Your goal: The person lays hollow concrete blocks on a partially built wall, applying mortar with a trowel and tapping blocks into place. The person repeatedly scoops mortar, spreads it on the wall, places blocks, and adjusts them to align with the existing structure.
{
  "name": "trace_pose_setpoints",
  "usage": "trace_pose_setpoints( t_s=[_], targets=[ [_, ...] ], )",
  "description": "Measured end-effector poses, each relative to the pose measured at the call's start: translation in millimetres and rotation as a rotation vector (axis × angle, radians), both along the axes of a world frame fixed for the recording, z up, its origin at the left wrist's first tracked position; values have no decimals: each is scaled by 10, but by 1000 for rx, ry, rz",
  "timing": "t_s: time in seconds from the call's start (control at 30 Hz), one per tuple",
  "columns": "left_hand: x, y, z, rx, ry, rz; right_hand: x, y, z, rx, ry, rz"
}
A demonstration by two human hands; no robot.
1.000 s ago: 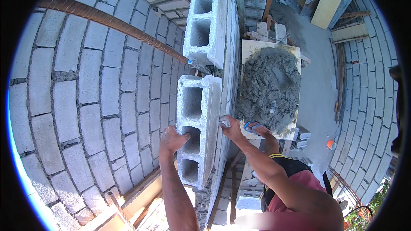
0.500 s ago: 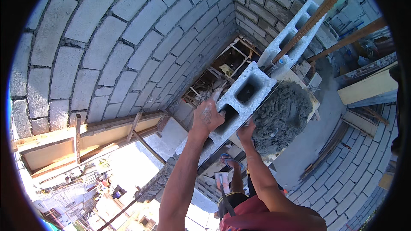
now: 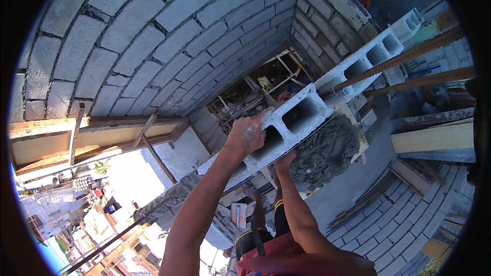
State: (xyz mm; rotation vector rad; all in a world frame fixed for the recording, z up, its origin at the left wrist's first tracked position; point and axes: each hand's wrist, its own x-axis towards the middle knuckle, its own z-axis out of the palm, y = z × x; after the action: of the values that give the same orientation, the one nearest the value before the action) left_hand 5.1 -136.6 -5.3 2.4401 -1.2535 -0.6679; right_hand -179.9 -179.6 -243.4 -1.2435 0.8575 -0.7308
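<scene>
A hollow block (image 3: 287, 133) is being held between two hands, just left of the mortar heap (image 3: 332, 145).
Its long axis is slanting past the heap, far end pointing toward a rusty bar (image 3: 394, 64). The left hand (image 3: 248, 132) is gripping its wall opposite the heap; the right hand (image 3: 285, 160), nearer the heap, is meeting its heap-side face, finger closure hidden.

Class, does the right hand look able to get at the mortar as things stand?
Probably yes: the right hand and mortar are on the same side of the block; the way looks open.
</scene>
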Motion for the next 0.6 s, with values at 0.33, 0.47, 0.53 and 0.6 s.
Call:
trace_pose_setpoints(
  t_s=[0.33,0.47,0.53,0.6],
  targets=[
    [2,-2,83,66,17,13,-15,-100,50,-248,108,110],
    [-91,109,137,-81,-2,119,-248,-174,393,-146,166,64],
    [-235,335,239,-318,-149,251,-359,-377,948,-45,351,-31],
    [-416,761,395,-295,-180,607,-417,-743,1750,-414,210,5]
  ],
)
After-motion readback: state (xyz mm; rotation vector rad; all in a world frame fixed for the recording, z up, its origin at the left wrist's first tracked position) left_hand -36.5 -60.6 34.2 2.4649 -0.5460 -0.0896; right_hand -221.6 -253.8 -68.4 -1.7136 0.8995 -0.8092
